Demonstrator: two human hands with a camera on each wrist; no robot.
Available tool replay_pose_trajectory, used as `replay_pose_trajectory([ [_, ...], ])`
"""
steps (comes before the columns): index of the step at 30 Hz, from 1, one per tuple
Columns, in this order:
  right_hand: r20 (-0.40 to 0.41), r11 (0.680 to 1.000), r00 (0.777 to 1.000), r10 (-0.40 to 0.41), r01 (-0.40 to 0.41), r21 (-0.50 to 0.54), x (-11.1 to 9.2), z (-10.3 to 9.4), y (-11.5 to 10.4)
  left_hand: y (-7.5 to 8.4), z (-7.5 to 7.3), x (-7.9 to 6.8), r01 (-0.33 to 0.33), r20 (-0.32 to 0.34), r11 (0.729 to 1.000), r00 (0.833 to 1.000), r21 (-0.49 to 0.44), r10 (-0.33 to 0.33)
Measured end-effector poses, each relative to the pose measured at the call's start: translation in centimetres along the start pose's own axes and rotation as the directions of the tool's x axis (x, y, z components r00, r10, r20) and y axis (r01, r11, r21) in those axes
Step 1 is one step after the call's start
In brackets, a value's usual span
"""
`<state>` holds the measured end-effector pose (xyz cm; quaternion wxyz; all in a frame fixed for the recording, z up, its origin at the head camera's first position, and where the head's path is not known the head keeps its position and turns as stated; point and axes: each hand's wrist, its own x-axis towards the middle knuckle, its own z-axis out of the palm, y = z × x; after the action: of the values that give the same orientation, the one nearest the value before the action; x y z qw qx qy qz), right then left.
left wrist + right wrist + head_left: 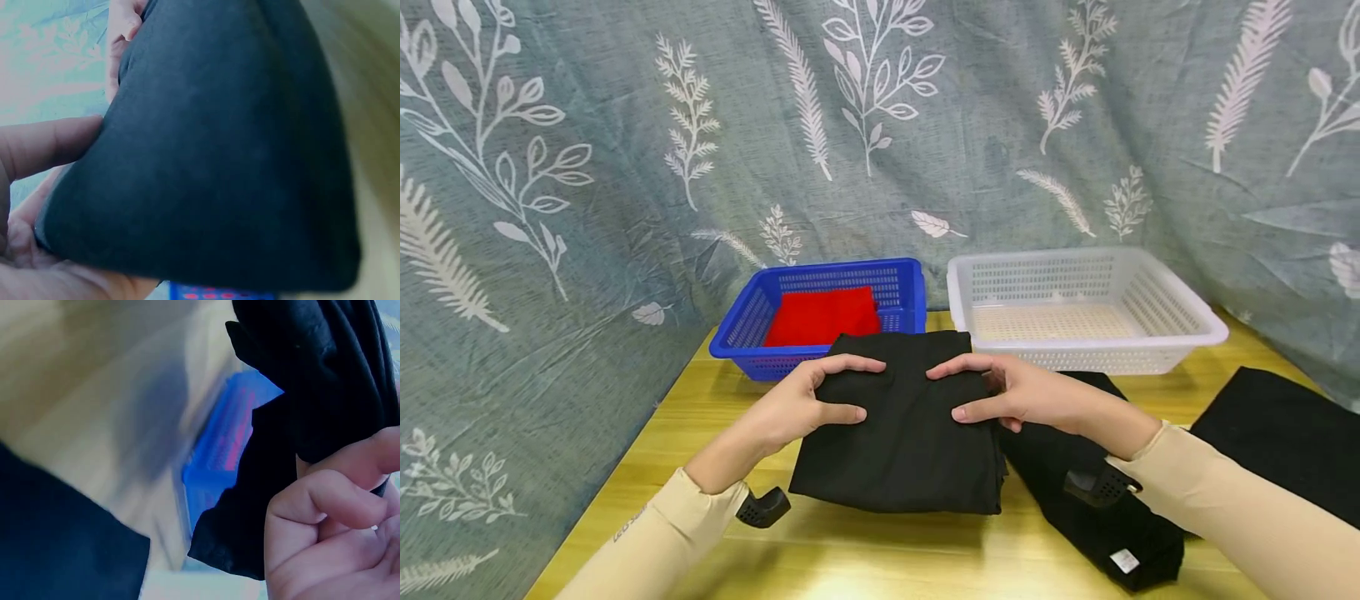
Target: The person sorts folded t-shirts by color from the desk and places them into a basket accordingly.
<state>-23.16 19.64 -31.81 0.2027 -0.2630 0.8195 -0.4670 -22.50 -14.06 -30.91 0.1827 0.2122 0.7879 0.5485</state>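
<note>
The left hand [801, 404] and right hand [1026, 396] gripped a folded black cloth [906, 450] above the yellow wooden table [850, 554]. Right of their grip lay a white-tagged black fabric piece [1075, 500]; beyond it stood a rectangular blue plastic basket [767, 363].

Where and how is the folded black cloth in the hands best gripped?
Grip the folded black cloth by its two side edges, left hand from the left, right hand from the right. It is a broad, layered bundle, so pinching both sides would likely hold the folds together better than one side alone.
</note>
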Motion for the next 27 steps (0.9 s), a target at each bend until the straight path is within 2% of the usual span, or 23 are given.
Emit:
replay_pose_trajectory([
  [4, -0.042, 0.999, 0.999, -0.035, 0.034, -0.026, -0.3, -1.6, -0.3, 1.4, 0.0, 1.7, -0.001, 0.008, 1.0, 1.0, 0.021, 0.0],
  [7, -0.071, 0.998, 0.997, -0.042, 0.039, -0.044, -0.5, -2.9, -0.4, 2.2, -0.2, 3.1, -0.024, 0.017, 0.999, 1.0, 0.035, 0.024],
  [11, -0.109, 0.997, 0.994, -0.014, 0.006, -0.074, -0.8, -4.8, -0.4, 3.3, -0.3, 5.4, -0.042, 0.021, 0.998, 0.999, 0.049, 0.041],
  [16, -0.146, 0.996, 0.989, 0.03, -0.041, -0.073, -1.0, -7.0, -0.4, 4.5, -0.1, 7.9, -0.033, 0.007, 0.998, 0.999, 0.057, 0.033],
  [21, -0.16, 0.997, 0.986, 0.041, -0.051, -0.059, -0.9, -9.3, -0.2, 5.4, 0.3, 10.3, -0.042, 0.006, 0.999, 0.999, 0.028, 0.042],
  [27, -0.207, 0.992, 0.975, 0.084, -0.102, -0.077, -0.8, -12.1, 0.1, 6.1, 0.9, 13.5, -0.05, 0.006, 0.999, 0.999, -0.018, 0.05],
])
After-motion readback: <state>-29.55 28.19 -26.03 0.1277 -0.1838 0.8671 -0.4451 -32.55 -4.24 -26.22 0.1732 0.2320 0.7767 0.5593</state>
